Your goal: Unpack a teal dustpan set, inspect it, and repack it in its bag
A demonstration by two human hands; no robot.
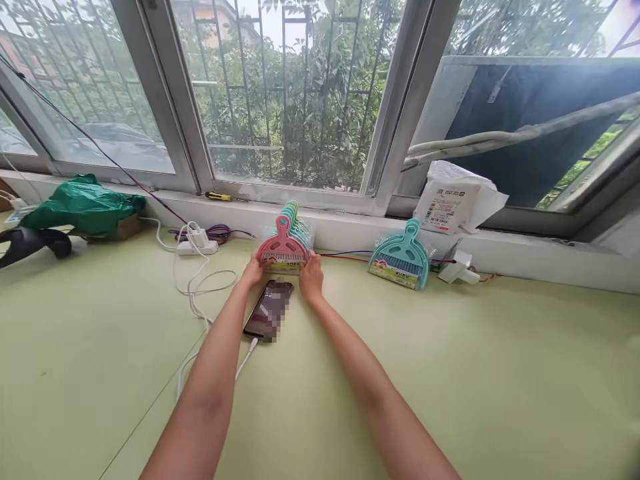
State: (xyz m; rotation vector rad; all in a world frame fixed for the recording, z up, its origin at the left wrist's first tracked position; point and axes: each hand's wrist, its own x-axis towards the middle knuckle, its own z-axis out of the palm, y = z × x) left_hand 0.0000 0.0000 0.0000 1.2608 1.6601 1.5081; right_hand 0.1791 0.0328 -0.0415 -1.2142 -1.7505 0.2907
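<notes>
A row of small dustpan-and-brush sets [283,241], a pink one in front and green and blue ones behind, stands upright near the wall under the window. Around its left edge my left hand [253,271] is closed, fingers partly hidden by the packs. My right hand [312,277] grips the right edge in the same way. Just in front of the stack, between my forearms, lies a dark phone [269,311] with a white cable [253,345] plugged in. Farther right, a single teal dustpan set [400,257] leans against the wall.
A white power strip [197,247] with loose cables lies left of the stack, and a white plug block [459,268] sits at right. On the sill are a screwdriver [219,197] and a white package [453,200]. A green plastic bag [83,207] lies far left.
</notes>
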